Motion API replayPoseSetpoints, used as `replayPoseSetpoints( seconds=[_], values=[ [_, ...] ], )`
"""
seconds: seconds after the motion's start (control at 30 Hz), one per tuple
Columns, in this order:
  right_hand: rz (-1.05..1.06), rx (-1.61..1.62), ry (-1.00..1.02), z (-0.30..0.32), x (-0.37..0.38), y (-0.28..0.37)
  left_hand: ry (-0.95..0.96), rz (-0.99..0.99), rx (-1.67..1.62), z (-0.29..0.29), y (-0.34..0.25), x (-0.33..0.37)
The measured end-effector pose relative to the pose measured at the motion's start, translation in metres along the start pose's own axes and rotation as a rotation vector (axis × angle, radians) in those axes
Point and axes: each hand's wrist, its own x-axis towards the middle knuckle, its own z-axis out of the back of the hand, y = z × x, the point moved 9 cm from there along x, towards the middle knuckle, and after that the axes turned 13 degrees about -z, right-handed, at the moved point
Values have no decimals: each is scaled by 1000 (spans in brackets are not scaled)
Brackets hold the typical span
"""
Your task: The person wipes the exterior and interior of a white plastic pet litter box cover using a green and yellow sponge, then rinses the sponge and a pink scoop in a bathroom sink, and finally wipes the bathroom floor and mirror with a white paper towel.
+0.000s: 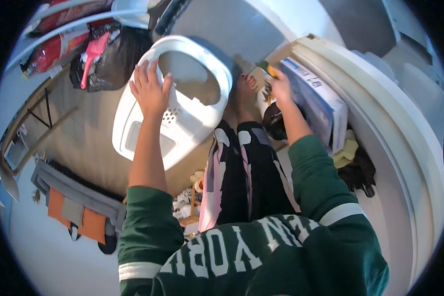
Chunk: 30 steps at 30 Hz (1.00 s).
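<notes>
Shell (195, 112), white plastic, large oval opening and round vent holes, located at 11 o'clock. Left hand (152, 91) wide, fingers splayed over shell's left side. Right hand (281, 89) at 1 o'clock, fingers curled at small yellow-orange item (272, 72); whether gripped, cannot tell. Blue-and-white box (311, 98) at 2 o'clock, just beside right hand. Pink slotted scoop (93, 53) against black plastic bag (119, 64), 10 o'clock. Grey sofa (114, 206), orange cushion (92, 228): 8 o'clock.
</notes>
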Motion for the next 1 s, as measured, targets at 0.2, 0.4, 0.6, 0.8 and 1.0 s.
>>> replayPoseSetpoints(
  seconds=[0.2, 0.4, 0.6, 0.8, 1.0],
  values=[
    [22, 172, -32, 68, -81, 67, 52, 92, -43, 16, 4, -10],
    [57, 344, 148, 77, -161, 164, -241, -53, -440, 115, -49, 27],
    [160, 556, 179, 100, -208, 266, -368, 180, -898, 169, -22, 63],
    [256, 505, -37, 194, -238, 419, -35, 228, -1047, 212, -45, 172],
    [347, 790, -28, 256, -262, 500, 456, -335, -624, 323, -180, 318]
  ],
)
